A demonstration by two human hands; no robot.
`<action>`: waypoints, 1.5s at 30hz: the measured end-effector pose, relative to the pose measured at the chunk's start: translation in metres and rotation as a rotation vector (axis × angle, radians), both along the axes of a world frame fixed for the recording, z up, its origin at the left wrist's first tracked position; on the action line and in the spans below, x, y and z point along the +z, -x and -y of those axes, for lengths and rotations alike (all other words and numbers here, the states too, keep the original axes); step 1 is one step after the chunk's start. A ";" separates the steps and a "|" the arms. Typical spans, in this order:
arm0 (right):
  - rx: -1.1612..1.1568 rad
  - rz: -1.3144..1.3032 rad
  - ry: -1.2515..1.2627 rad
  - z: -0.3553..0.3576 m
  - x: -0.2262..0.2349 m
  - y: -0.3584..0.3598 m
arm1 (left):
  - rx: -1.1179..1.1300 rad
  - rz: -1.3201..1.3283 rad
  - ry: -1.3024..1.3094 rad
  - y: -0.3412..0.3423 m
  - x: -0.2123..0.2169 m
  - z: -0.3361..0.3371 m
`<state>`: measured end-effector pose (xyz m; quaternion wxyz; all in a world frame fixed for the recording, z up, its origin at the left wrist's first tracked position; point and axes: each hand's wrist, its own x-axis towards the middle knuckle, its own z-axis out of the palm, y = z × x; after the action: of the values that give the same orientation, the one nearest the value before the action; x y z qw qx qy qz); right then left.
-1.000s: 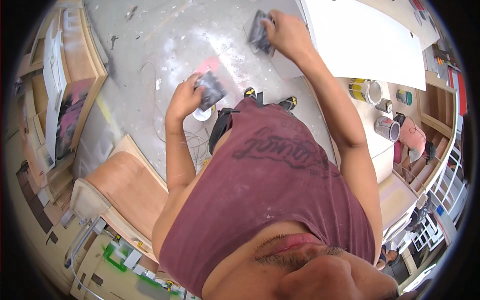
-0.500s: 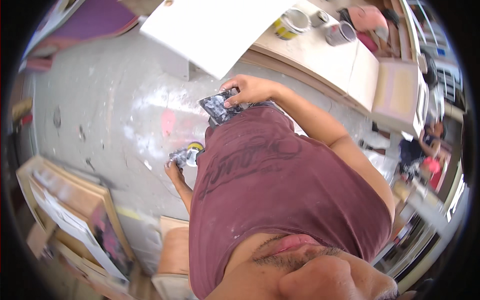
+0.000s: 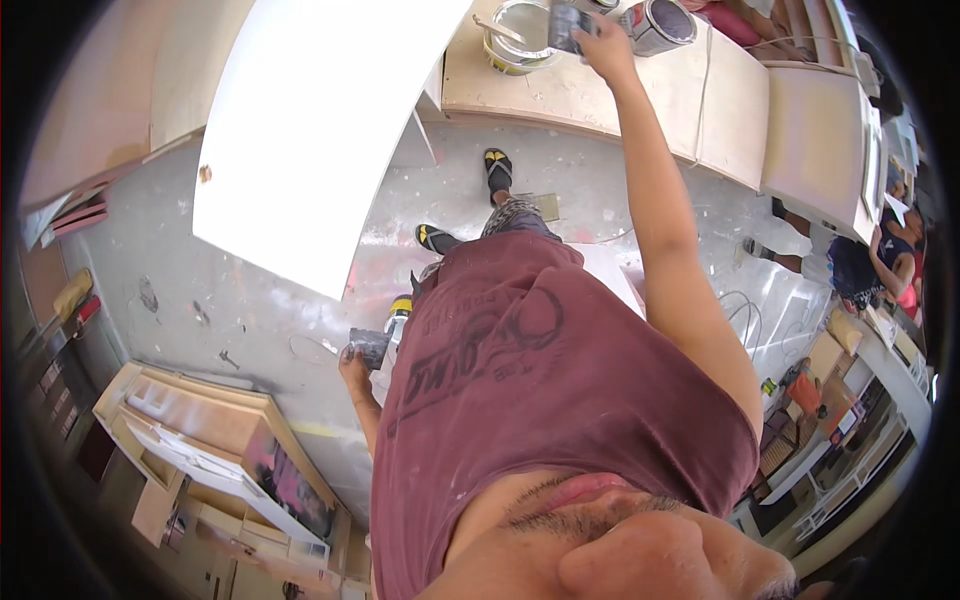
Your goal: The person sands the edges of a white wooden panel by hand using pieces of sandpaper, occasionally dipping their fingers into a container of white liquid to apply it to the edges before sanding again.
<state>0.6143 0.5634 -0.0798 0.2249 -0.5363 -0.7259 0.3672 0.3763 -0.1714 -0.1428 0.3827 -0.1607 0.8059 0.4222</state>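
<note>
Gripping grey, paint-dusted sanding pad [image 3: 568, 22] overhead

Bright, even daylight, soft shadows; strong fisheye bending and dark vignette at edges.

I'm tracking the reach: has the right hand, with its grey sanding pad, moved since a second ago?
Yes. The right hand with its grey sanding pad has gone from the white panel across to the wooden bench, beside the open paint can.
</note>
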 end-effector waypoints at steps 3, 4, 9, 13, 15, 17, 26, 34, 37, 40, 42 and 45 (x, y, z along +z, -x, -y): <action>0.164 0.501 -0.074 -0.047 -0.052 0.028 | -0.064 -0.193 0.064 -0.022 0.029 -0.043; 0.235 0.640 -0.028 -0.056 -0.074 0.037 | -0.060 -0.195 0.081 -0.030 0.040 -0.060; 0.408 0.740 -0.063 -0.076 -0.143 0.071 | -0.100 -0.483 0.325 -0.081 0.075 -0.077; 0.526 0.814 -0.087 -0.089 -0.176 0.078 | -0.037 -0.514 0.356 -0.120 0.100 -0.111; 0.612 0.848 -0.113 -0.090 -0.186 0.083 | -0.007 -0.493 0.350 -0.130 0.104 -0.112; 0.626 0.851 -0.125 -0.085 -0.189 0.084 | -0.021 -0.442 0.363 -0.136 0.107 -0.125; 0.588 0.750 -0.050 -0.104 -0.138 0.071 | -0.110 -0.385 0.067 -0.116 0.114 -0.229; 0.576 0.709 -0.031 -0.109 -0.124 0.068 | -0.154 -0.364 0.044 -0.101 0.096 -0.259; 0.598 0.760 -0.035 -0.103 -0.149 0.083 | -0.178 -0.362 0.041 -0.097 0.101 -0.260; 0.599 0.810 -0.052 -0.099 -0.180 0.086 | -0.204 -0.388 0.081 -0.099 0.108 -0.264; 0.623 0.840 -0.053 -0.097 -0.192 0.087 | -0.179 -0.357 0.070 -0.104 0.115 -0.265; 0.634 0.838 -0.017 -0.097 -0.186 0.090 | -0.138 -0.345 0.076 -0.111 0.118 -0.271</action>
<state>0.5239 0.6603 -0.2657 -0.2027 -0.3891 -0.8833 0.1652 0.4878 0.1000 -0.0252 0.2604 -0.0445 0.8841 0.3854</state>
